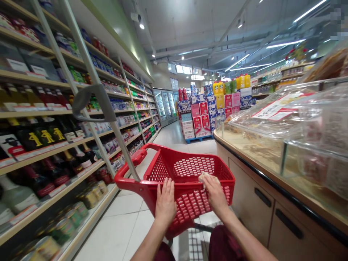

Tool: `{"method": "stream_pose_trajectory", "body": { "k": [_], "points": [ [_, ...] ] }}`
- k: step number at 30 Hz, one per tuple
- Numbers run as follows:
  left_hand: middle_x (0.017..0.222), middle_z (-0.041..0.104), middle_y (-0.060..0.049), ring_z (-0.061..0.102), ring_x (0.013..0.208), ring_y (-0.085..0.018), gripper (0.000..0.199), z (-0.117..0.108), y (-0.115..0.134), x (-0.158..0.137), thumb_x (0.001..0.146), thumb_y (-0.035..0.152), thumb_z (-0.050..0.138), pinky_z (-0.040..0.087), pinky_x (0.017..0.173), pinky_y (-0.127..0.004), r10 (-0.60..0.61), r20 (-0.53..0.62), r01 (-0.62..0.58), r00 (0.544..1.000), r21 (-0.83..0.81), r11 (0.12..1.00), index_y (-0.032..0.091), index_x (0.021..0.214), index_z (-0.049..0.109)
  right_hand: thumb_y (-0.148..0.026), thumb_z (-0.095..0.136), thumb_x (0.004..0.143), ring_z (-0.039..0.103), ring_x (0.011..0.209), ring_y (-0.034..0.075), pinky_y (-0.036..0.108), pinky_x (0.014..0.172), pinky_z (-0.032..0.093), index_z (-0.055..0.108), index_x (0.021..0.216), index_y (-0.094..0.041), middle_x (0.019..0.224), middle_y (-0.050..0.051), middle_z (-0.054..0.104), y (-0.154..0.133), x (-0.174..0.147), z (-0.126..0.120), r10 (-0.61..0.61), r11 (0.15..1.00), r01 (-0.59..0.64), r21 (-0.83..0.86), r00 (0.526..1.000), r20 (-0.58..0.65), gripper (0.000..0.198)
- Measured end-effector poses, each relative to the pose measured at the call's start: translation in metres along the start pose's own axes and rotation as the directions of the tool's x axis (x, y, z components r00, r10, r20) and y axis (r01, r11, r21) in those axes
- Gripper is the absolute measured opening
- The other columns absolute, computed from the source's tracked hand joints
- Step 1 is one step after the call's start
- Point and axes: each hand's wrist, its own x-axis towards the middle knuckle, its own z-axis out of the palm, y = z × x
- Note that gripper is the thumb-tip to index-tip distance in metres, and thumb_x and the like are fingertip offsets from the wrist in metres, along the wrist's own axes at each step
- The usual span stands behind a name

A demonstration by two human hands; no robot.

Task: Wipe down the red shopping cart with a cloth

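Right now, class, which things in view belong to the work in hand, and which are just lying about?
In use:
- left hand
- right hand
- cloth
- red cart

Just about:
- bottles
- cartons
- fridges
- clear packs

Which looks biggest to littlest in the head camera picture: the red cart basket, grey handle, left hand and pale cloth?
1. Red cart basket
2. Grey handle and left hand: too close to rank
3. Pale cloth, partly covered by the right hand

Bright strip lights [286, 44] overhead, glare on plastic lids [274, 127], stretched edges
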Motion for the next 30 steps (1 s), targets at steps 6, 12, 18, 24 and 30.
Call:
{"method": "stream_pose_trajectory", "body": {
  "k": [6,12,18,24,30],
  "points": [
    [0.138,0.032,-0.008,0.018,0.130,-0.022,0.062,0.002,0.002,0.000,0.067,0.020,0.043,0.010,0.108,-0.042,-0.024,0.008,0.024,1.000,0.003,1.000,0.009,0.127,0.036,0.005,0.029,0.066,0.036,0.122,0.020,0.045,0.098,0.033,0.050,0.119,-0.015,0.124,0.010,0.049,0.011,-0.002,0.000,0.147,0.988,-0.150,-0.034,0.986,-0.072,0.060],
    [0.138,0.030,-0.007,0.018,0.130,-0.022,0.062,-0.001,0.000,0.000,0.069,0.022,0.042,0.011,0.108,-0.042,-0.007,0.030,0.007,1.000,0.001,1.000,0.010,0.129,0.033,0.006,0.027,0.066,0.033,0.123,0.017,0.043,0.101,0.029,0.046,0.123,-0.020,0.128,0.005,0.046,-0.014,0.003,0.006,-0.035,0.998,0.033,0.057,0.999,0.021,0.065],
    [0.137,0.032,-0.009,0.017,0.130,-0.023,0.063,0.001,0.004,0.000,0.067,0.022,0.045,0.011,0.107,-0.042,-0.025,0.023,0.024,0.999,0.043,0.999,0.009,0.128,0.034,0.003,0.029,0.069,0.033,0.123,0.020,0.047,0.101,0.028,0.048,0.121,-0.018,0.128,0.007,0.046,0.020,-0.006,-0.005,0.217,0.976,-0.216,0.024,0.975,-0.057,0.059],
    [0.137,0.032,-0.011,0.021,0.129,-0.023,0.060,-0.001,0.011,0.004,0.070,0.022,0.044,0.015,0.106,-0.046,-0.052,-0.020,0.051,0.998,-0.038,0.998,0.010,0.128,0.034,-0.006,0.033,0.075,0.035,0.122,0.019,0.042,0.101,0.031,0.043,0.125,-0.015,0.128,0.009,0.046,-0.066,0.012,0.015,0.084,0.947,-0.102,0.304,0.994,0.071,0.052],
    [0.133,0.041,-0.007,0.034,0.122,-0.021,0.050,0.014,0.058,0.034,0.080,0.023,0.036,0.022,0.102,-0.048,0.171,-0.043,-0.177,0.984,-0.205,0.963,0.019,0.129,0.030,-0.032,0.026,0.087,0.035,0.122,0.019,0.037,0.097,0.035,0.027,0.134,-0.015,0.134,0.009,0.038,-0.063,0.022,0.004,0.237,0.907,-0.268,0.325,0.962,0.134,0.050]
  ]
}}
